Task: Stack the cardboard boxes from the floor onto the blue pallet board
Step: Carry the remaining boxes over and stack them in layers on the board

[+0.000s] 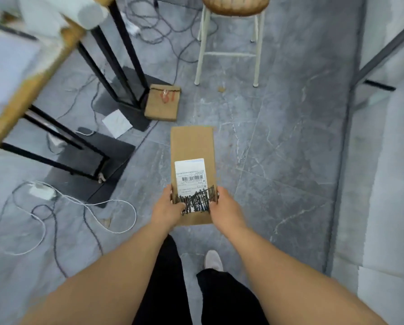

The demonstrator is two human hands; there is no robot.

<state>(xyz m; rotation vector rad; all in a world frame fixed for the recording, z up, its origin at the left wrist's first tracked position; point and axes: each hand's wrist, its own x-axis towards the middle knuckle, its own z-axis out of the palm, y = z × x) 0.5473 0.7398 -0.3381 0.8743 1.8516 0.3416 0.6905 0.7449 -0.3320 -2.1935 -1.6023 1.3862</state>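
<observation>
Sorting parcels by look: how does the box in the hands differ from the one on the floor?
The held box is long and narrow, the floor box squarer. The held box bears a white label with black scribble; the floor box has red marking. Both are brown cardboard.

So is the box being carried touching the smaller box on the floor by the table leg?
Apart. The head view shows grey floor between the far edge of the carried box and the smaller box.
</observation>
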